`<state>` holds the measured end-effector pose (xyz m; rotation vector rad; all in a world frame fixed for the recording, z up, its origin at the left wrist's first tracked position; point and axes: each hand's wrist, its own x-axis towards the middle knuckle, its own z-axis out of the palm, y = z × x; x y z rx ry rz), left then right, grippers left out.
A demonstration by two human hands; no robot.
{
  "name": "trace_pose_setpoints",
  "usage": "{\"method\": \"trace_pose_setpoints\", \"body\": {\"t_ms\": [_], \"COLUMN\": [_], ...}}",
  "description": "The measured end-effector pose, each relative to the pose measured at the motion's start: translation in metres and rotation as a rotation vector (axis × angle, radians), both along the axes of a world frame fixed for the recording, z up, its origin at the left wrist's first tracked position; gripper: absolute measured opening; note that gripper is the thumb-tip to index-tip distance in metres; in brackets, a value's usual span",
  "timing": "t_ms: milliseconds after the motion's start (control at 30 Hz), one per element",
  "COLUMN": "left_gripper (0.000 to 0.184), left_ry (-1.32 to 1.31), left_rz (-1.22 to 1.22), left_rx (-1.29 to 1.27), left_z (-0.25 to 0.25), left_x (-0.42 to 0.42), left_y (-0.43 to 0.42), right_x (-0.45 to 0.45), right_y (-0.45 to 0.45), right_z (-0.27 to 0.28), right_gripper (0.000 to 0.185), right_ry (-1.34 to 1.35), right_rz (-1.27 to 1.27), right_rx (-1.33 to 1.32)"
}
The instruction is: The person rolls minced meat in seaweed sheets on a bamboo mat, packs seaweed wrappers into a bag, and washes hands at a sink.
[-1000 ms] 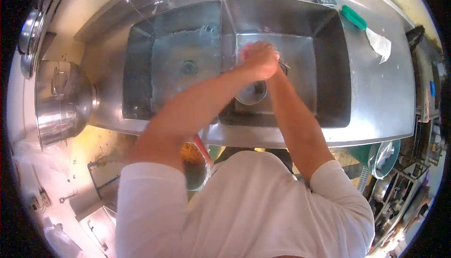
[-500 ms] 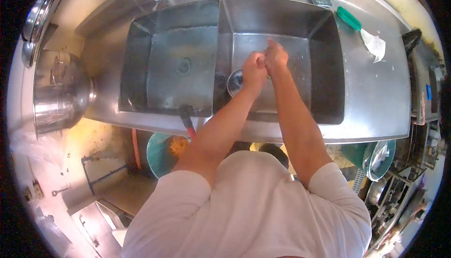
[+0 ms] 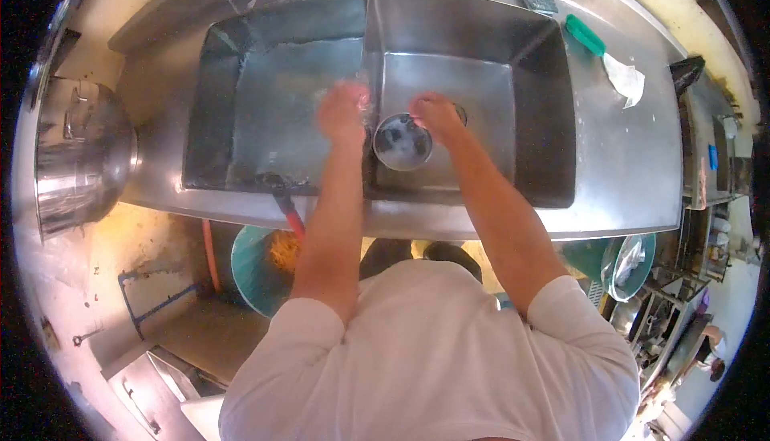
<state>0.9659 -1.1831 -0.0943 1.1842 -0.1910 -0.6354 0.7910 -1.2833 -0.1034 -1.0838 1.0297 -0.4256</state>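
My left hand [image 3: 343, 110] is over the left basin, close to the divider between the two basins. It is smeared by motion, so I cannot make out its fingers or anything in them. In the right basin [image 3: 521, 192] a round metal bowl [image 3: 403, 142] holds cloudy, foamy liquid. At the bowl's upper right rim is my right hand [image 3: 435, 113], its fingers curled closed. Whether they pinch the rim or something small is hidden. Part of a dark round shape, perhaps the drain, shows behind this hand.
Water stands in the left basin [image 3: 277, 132]. A dark tool with a red handle [image 3: 293, 218] lies over the front edge. On the right counter are a green brush-like item [image 3: 585, 35], a white cloth [image 3: 624, 80] and a scouring pad [image 3: 539, 0]. A large steel pot [image 3: 84, 152] stands left.
My hands were together over the right basin and are now apart. The left has moved left toward the left basin; the right has come down to the bowl's rim. More of the bowl shows.
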Motion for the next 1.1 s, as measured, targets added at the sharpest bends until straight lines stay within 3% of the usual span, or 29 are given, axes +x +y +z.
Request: {"method": "trace_pose_setpoints", "body": {"t_ms": [100, 167, 300, 367, 400, 467, 500, 533, 600, 633, 667, 733, 767, 800, 833, 867, 933, 1000, 1067, 1100], "left_gripper": [0.034, 0.031, 0.03, 0.032, 0.032, 0.033, 0.026, 0.026, 0.017, 0.009, 0.009, 0.02, 0.02, 0.03, 0.04, 0.04, 0.052, 0.055, 0.061, 0.061], "left_ry": [-0.965, -1.163, -1.097, -0.574, -0.572, 0.918, 0.826, 0.826, 0.869, 0.895, 0.893, 0.636, 0.631, 0.042, -0.553, -0.557, -1.003, -0.927, -0.409, -0.411], "left_rz": [-0.183, -0.24, -0.097, -0.567, -0.574, -0.324, -0.46, -0.462, -0.354, -0.27, -0.268, -0.252, -0.246, -0.397, -0.516, -0.515, -0.17, -0.211, -0.566, -0.566], "left_rx": [0.163, 0.335, 0.2, 0.542, 0.534, -0.296, -0.431, -0.423, -0.425, -0.404, -0.407, -0.306, -0.306, 0.068, 0.443, 0.443, 0.28, 0.271, 0.07, 0.066], "left_z": [0.007, 0.015, 0.03, 0.048, 0.053, 0.061, 0.061, 0.058, 0.053, 0.054, 0.047, 0.032, 0.041, 0.05, 0.057, 0.056, 0.046, 0.038, 0.046, 0.042], "left_x": [-0.052, -0.103, -0.132, -0.098, -0.095, -0.095, -0.102, -0.108, -0.122, -0.126, -0.127, -0.127, -0.122, -0.117, -0.115, -0.127, -0.155, -0.148, -0.133, -0.132], "left_y": [-0.017, -0.025, -0.045, -0.068, -0.075, -0.082, -0.073, -0.068, -0.061, -0.056, -0.06, -0.06, -0.051, -0.034, -0.02, -0.013, -0.008, -0.013, -0.019, -0.028], "right_x": [0.015, 0.015, 0.007, 0.008, 0.008, 0.008, 0.006, 0.004, -0.004, -0.002, 0.002, 0.007, 0.009, 0.013, 0.012, 0.007, 0.004, 0.0, 0.002, 0.006], "right_y": [-0.009, -0.009, -0.012, -0.019, -0.013, -0.005, -0.015, -0.007, -0.017, -0.018, -0.018, -0.013, -0.01, -0.007, -0.021, -0.046, -0.053, -0.039, -0.021, -0.014], "right_z": [-0.018, -0.025, -0.036, -0.046, -0.033, -0.018, -0.037, 0.012, 0.039, 0.038, 0.035, 0.04, 0.054, 0.068, 0.04, -0.014, -0.027, -0.028, -0.009, -0.001], "right_gripper": [0.023, 0.024, 0.027, 0.029, 0.03, 0.034, 0.055, 0.032, 0.032, 0.032, 0.03, 0.029, 0.026, 0.023, 0.023, 0.025, 0.026, 0.027, 0.028, 0.028], "right_ry": [-0.049, -0.169, -0.381, -0.509, -0.629, -0.998, -1.249, -0.842, -0.595, -0.595, -0.544, -0.494, -0.273, -0.055, -0.06, 0.037, 0.139, 0.061, -0.023, -0.042], "right_rz": [0.129, 0.076, -0.193, -0.241, -0.235, -0.19, -0.379, -0.457, -0.419, -0.417, -0.459, -0.497, -0.537, -0.572, -0.569, -0.414, -0.252, -0.23, -0.217, -0.215], "right_rx": [0.127, 0.252, 0.422, 0.435, 0.432, 0.44, 0.468, 0.095, 0.238, 0.236, 0.276, 0.325, 0.263, 0.196, 0.197, -0.08, -0.354, -0.189, -0.029, 0.011]}}
